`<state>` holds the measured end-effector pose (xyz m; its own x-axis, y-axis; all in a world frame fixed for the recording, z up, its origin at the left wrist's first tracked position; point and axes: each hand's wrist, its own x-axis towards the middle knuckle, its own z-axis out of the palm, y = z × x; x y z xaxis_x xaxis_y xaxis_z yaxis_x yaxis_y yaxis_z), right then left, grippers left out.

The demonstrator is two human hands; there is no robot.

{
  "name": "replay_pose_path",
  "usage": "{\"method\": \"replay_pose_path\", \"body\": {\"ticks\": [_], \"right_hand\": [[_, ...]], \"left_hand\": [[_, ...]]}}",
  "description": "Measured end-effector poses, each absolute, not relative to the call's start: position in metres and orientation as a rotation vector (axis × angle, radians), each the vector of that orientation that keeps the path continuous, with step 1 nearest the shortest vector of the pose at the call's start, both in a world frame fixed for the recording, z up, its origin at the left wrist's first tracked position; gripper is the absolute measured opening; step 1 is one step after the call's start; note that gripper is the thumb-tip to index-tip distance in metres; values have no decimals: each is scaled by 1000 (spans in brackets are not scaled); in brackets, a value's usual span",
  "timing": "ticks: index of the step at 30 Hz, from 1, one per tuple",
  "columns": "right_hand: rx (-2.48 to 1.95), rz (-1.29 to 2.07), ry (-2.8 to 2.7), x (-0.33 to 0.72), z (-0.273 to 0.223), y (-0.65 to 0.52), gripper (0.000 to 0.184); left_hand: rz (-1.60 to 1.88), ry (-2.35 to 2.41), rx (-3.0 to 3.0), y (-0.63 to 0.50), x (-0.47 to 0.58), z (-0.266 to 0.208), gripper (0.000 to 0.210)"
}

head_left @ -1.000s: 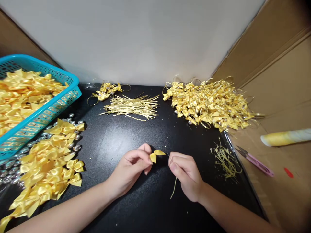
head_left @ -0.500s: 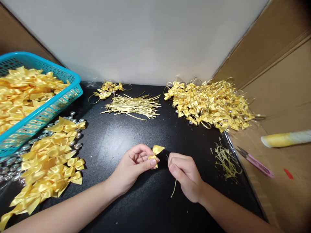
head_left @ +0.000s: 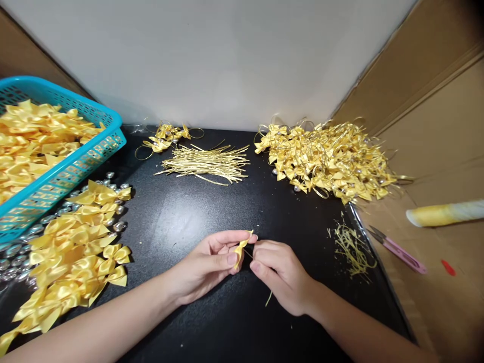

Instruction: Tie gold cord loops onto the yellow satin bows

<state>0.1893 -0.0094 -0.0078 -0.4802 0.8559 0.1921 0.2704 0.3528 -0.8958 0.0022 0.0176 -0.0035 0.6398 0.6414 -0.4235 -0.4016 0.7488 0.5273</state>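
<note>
Over the middle of the black table, my left hand (head_left: 217, 259) pinches a yellow satin ribbon bow (head_left: 241, 249), turned nearly edge-on between thumb and fingers. Close against it on the right is my right hand (head_left: 282, 275), fingers curled in a grip. A thin dark line, perhaps a needle or wire, runs from these fingers to the bow; its kind is too fine to tell. Below the right hand hangs the end of a gold cord (head_left: 268, 298), the rest hidden in the fist. Farther back lies a bundle of cut gold cords (head_left: 206, 162).
A blue basket (head_left: 70, 169) of yellow bows stands left, with loose bows (head_left: 71, 247) and silver beads (head_left: 17, 259) beside it. Finished looped bows (head_left: 325, 159) are heaped back right, a few (head_left: 166, 136) back left. Cord scraps (head_left: 351, 249) and pink-handled snips (head_left: 401, 254) lie right.
My right hand has moved left, up to the bow. My left hand has turned the bow from facing up to edge-on, its forefinger now stretched along the top.
</note>
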Motion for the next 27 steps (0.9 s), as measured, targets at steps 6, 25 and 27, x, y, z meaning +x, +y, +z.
{"method": "replay_pose_path", "body": {"ticks": [6, 25, 27], "right_hand": [[-972, 1102, -1959, 190, -9, -10, 35], [-963, 1052, -1976, 189, -9, -10, 40], [-970, 1041, -1980, 189, -9, -10, 41]], "left_hand": [[596, 607, 362, 17, 1, -3, 35], [576, 466, 334, 17, -2, -9, 36], [580, 455, 328, 17, -1, -9, 37]]}}
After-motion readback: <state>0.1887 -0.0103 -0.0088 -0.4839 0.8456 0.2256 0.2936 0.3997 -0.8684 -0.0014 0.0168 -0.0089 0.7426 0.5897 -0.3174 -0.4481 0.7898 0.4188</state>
